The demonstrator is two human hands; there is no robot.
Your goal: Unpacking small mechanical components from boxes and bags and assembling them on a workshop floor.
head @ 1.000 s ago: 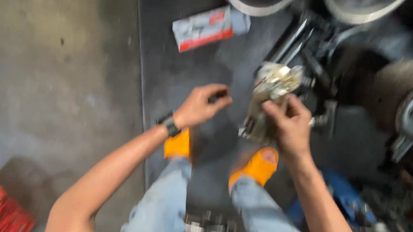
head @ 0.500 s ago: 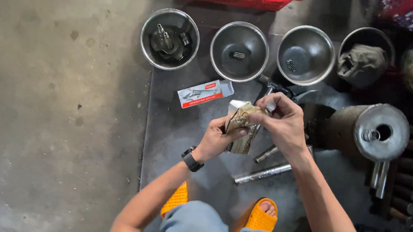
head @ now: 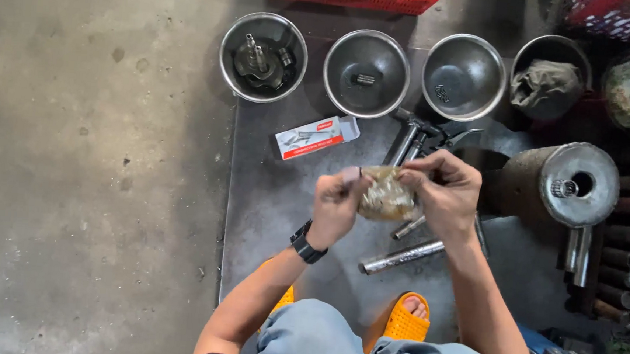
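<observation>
I see my left hand (head: 337, 204) and right hand (head: 443, 193) both clamped on a small plastic bag (head: 386, 195) above the dark floor mat (head: 270, 189).

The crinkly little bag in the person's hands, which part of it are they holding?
Both hands hold the small clear plastic bag: the left hand pinches its upper left edge, the right hand grips its upper right edge.

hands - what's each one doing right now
Left hand: closed, pinching the plastic bag.
Right hand: closed, gripping the same bag.
</observation>
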